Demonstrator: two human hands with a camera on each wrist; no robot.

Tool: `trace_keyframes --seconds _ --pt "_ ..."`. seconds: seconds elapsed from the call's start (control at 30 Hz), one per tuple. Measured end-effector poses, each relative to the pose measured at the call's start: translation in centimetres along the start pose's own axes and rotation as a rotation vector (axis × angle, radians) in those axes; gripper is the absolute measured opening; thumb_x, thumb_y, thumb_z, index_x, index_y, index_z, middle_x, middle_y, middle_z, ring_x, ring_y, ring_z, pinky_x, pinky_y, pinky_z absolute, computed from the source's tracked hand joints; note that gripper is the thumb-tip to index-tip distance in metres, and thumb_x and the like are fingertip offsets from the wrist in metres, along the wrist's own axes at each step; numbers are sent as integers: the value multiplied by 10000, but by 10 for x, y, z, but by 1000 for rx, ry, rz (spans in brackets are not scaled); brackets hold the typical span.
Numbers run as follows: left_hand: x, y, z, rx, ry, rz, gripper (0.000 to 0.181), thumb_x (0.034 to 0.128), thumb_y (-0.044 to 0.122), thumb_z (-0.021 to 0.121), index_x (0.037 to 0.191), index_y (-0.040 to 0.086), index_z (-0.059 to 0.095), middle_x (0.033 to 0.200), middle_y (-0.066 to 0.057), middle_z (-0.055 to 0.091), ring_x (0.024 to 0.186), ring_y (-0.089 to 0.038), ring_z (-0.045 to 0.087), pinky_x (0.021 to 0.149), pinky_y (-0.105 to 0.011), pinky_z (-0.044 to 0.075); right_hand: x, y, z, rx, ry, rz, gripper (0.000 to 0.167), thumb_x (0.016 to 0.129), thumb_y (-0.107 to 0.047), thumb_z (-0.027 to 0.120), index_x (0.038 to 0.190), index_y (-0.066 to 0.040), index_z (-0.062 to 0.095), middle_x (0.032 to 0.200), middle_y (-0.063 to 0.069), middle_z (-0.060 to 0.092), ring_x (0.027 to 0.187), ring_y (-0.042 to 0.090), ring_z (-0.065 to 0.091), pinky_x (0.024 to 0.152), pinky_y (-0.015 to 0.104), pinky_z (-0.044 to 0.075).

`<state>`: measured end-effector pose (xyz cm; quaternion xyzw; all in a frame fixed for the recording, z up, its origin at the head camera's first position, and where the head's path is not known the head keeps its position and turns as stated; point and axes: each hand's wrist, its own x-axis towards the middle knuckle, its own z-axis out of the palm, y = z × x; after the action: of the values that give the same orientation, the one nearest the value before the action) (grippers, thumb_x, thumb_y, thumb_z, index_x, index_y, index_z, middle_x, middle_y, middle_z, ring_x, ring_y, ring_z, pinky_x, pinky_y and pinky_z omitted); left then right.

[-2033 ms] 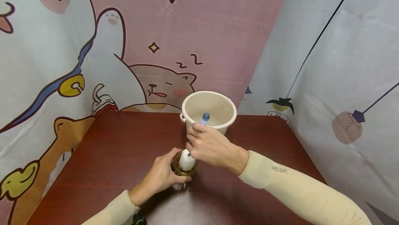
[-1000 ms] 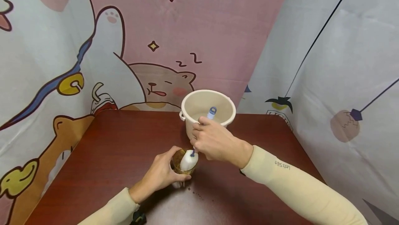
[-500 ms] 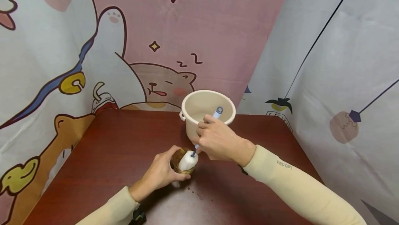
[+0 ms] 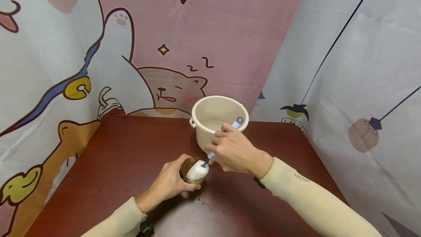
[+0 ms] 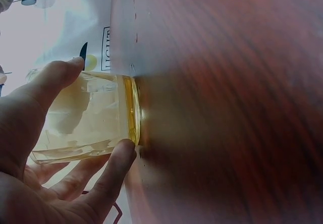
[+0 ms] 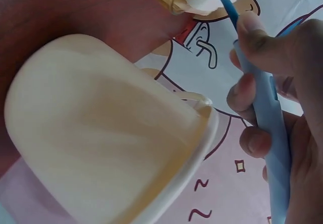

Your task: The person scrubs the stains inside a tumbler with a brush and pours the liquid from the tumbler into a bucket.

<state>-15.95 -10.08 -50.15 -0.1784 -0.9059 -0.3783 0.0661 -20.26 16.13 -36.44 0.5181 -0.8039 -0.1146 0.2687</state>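
Note:
Curled round an amber glass cup is my left hand, its thumb and fingers on opposite sides. The cup stands upright on the table, its base touching the wood. My right hand grips the blue handle of a cup brush, a sponge brush with a white head. That head sits inside the cup's mouth, seen blurred through the glass in the left wrist view. The handle slants up to the right, its ring end over the rim of a cream bucket behind the hands.
The reddish-brown wooden table carries the bucket near its back edge. Some liquid shows in the bucket's bottom. Small drops lie on the wood in front of the cup. Printed cloth hangs behind and at both sides.
The brush handle's upper end has swung to the right, with my right hand shifting right too. The brush head stays in the cup. My left hand and the bucket have hardly moved.

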Motion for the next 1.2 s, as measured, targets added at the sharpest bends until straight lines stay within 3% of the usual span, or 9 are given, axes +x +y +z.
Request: trace_keyframes --seconds 0.33,0.83,1.2 --pt "1 0 0 7 6 25 816 689 425 1155 1351 237 717 1133 72 854 990 -137 800 843 -311 638 -13 -6 11 59 93 85 383 874 -549 996 981 -265 763 793 -100 698 828 169 696 909 396 444" --pt "-1 1 0 -6 18 45 784 683 399 1160 1314 272 712 1141 89 854 989 -120 806 843 -305 640 -20 -24 24 1 218 150 373 902 -557 966 979 -250 769 784 -59 691 811 203 704 888 396 499" --pt "1 2 0 -16 16 41 782 675 400 1164 1300 287 709 1123 73 852 961 -106 793 825 -295 637 -13 -32 22 -41 232 183 332 898 -484 989 968 -253 760 778 -42 683 807 228 694 869 379 496"
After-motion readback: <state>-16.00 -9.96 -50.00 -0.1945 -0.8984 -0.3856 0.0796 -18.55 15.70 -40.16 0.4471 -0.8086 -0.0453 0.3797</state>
